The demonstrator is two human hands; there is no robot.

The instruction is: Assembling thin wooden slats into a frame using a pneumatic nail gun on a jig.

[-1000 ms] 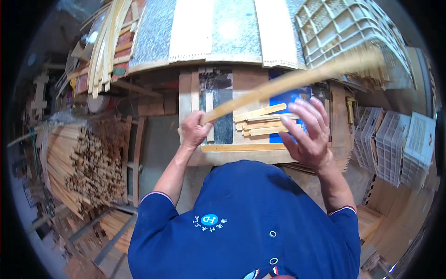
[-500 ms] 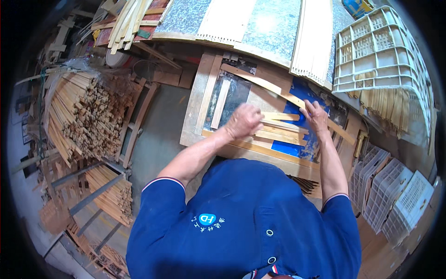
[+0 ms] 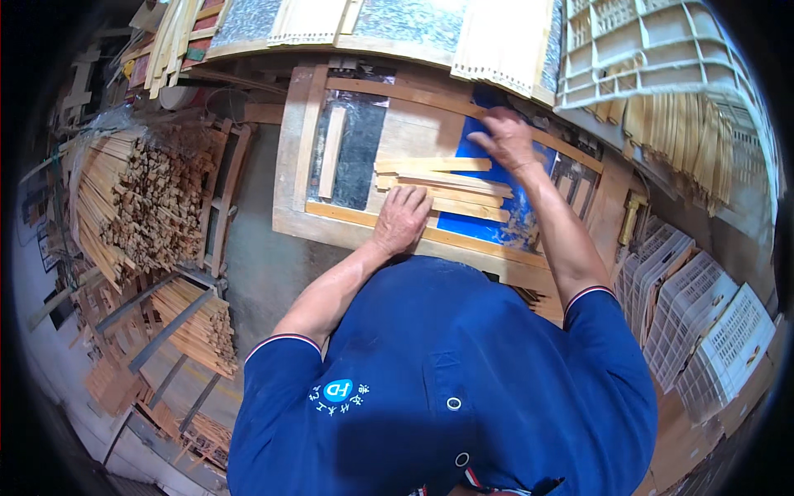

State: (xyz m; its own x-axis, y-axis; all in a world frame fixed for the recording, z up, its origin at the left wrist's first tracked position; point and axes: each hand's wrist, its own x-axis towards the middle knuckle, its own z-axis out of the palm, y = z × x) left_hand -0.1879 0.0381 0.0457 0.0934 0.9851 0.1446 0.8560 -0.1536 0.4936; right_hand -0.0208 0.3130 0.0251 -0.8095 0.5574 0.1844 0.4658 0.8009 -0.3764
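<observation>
My left hand (image 3: 404, 219) lies palm down with its fingers stretched out, by the left ends of several short wooden strips (image 3: 463, 192) and above the near wooden rail (image 3: 347, 217). My right hand (image 3: 506, 142) is over the blue patch (image 3: 473, 149) of the work board, thumb and fingers apart. Its fingertips reach the long wooden slat (image 3: 413, 93) that runs along the board's far side; whether they touch it I cannot tell. A single pale strip (image 3: 332, 153) lies on the dark panel at the left.
Beyond the board stands a table (image 3: 405, 25) bearing rows of pale slats (image 3: 496, 45). A white plastic crate (image 3: 645, 58) is at the far right, with stacked crates (image 3: 662, 281) below. Bundled wood sticks (image 3: 157, 190) sit on a rack at the left.
The long slat, raised at an angle in my right hand, now lies along the far side. My right hand has let go; my left hand has gone from a fist to flat, nearer me.
</observation>
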